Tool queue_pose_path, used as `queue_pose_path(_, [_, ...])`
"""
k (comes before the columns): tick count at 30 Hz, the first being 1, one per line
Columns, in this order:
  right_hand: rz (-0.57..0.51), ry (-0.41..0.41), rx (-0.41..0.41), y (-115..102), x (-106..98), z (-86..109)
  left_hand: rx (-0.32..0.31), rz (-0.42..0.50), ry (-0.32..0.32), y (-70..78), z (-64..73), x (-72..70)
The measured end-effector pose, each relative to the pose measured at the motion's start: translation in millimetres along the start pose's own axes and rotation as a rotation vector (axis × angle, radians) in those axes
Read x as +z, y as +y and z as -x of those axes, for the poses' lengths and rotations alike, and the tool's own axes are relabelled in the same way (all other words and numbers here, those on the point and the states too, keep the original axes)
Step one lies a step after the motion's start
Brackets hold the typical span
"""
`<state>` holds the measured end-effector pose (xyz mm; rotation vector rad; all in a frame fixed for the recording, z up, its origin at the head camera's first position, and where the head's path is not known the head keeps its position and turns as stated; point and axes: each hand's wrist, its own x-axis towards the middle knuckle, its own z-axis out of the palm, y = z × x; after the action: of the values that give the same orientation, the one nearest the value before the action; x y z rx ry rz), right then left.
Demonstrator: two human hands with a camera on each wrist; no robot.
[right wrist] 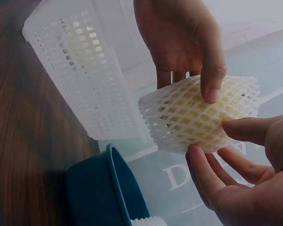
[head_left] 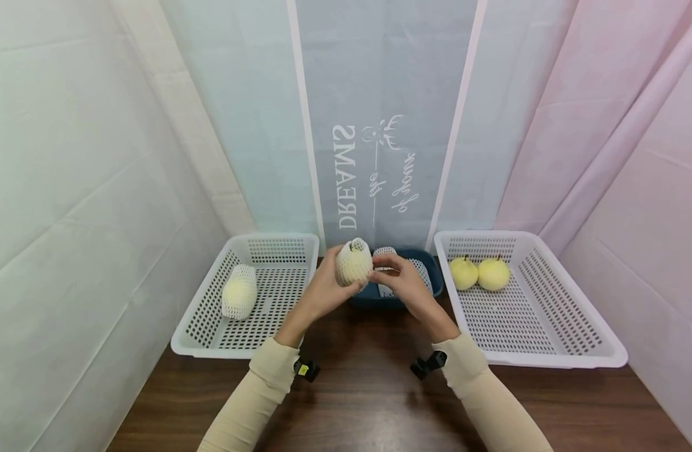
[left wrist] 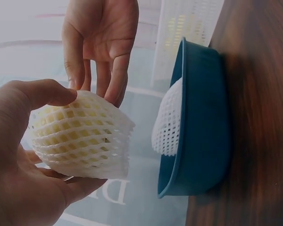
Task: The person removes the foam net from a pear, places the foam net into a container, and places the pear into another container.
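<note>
A yellow pear in a white foam net [head_left: 354,263] is raised above the dark blue bin [head_left: 379,301]. My left hand [head_left: 325,282] grips it, thumb on one side and fingers round the other, as the left wrist view shows. The right hand [head_left: 404,282] is at the pear's right side; in the right wrist view its thumb [right wrist: 247,129] and fingertips [right wrist: 196,153] pinch the net over the fruit. White foam nets [head_left: 420,276] lie in the bin, partly hidden behind the right hand.
On the left stands a white slatted basket [head_left: 278,242] with one netted pear [head_left: 239,292] in it. Another white basket [head_left: 554,361] on the right holds two bare pears [head_left: 464,274]. All rest on a dark wooden table [head_left: 362,402], with a printed curtain [head_left: 374,81] behind.
</note>
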<state>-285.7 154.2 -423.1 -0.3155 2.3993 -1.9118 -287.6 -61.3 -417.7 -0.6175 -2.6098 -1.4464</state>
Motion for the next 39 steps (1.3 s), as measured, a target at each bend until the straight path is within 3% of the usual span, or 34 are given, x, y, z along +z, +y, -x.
queue_pose_path(8, [0.004,-0.018,-0.030,7,-4,8.7,-0.014,-0.006,0.017,-0.1,7.9,10.0])
queue_pose_path(30, [0.064,-0.019,-0.006,17,-12,30.0,-0.018,0.031,0.026,-4.8,23.0,31.0])
queue_pose_path(39, [0.089,-0.031,0.008,25,-13,33.8,-0.013,-0.016,0.053,-11.1,30.0,39.2])
